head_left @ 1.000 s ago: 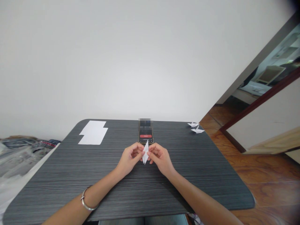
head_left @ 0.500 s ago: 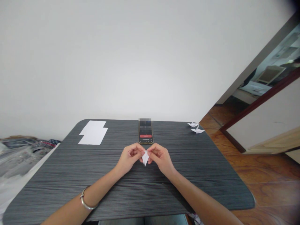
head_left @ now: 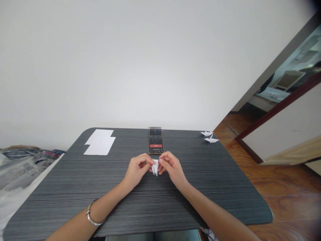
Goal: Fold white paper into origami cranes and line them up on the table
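A small piece of folded white paper [head_left: 155, 166] is held just above the middle of the dark table, its narrow points facing me. My left hand [head_left: 137, 168] pinches its left side between thumb and fingers. On the other side, the thumb and fingertips of my right hand [head_left: 173, 168] close on its right edge. Just beyond the paper lies a phone [head_left: 155, 147] with a red bar on its screen. Two folded paper cranes, a nearer one [head_left: 211, 140] and a farther one [head_left: 206, 133], rest at the far right corner.
Two overlapping white paper sheets [head_left: 101, 145] lie at the back left of the dark striped table [head_left: 120, 214]. A white wall [head_left: 155, 67] rises behind it. Plastic-wrapped items [head_left: 22, 170] sit left of the table; wooden floor [head_left: 288, 190] shows to the right.
The folded paper has turned from a single kite shape with a split tip to a wider top with several points below. My right hand's fingers have shifted slightly.
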Demonstrator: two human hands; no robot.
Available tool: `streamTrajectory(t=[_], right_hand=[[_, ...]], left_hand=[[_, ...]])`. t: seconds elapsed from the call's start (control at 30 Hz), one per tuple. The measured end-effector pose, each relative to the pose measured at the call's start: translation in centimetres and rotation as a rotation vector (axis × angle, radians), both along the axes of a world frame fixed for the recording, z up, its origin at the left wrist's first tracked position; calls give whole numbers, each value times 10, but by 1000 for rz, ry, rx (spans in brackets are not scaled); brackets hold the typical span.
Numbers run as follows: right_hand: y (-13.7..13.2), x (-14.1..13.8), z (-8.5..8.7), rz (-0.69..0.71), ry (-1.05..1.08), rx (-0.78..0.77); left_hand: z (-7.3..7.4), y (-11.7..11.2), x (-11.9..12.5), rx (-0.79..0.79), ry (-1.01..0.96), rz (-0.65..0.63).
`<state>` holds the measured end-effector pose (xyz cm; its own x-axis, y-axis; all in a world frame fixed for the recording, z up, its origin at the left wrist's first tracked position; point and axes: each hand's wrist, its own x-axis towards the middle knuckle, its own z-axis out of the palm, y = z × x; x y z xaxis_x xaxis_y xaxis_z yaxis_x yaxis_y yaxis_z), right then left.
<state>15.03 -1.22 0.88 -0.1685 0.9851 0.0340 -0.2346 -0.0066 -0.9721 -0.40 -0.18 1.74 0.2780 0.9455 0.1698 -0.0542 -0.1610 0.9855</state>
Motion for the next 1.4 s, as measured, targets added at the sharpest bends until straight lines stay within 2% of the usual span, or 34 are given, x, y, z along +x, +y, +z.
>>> streamTrajectory(t=[0.27, 0.5, 0.7, 1.13, 1.4], right_hand=[[2, 0, -6, 61, -62, -50], [4, 2, -8, 43, -51, -25], [3, 2, -6, 29, -76, -5], [-3, -1, -1, 40, -181, 36], [-1, -1, -2, -7, -126, 36]], left_hand=[[-1, -1, 0, 59, 107, 1], [4, -1, 1, -17, 88, -52], [5, -2, 2, -178, -71, -67], [8, -2, 4, -195, -52, -66], [2, -1, 3, -190, -39, -89]])
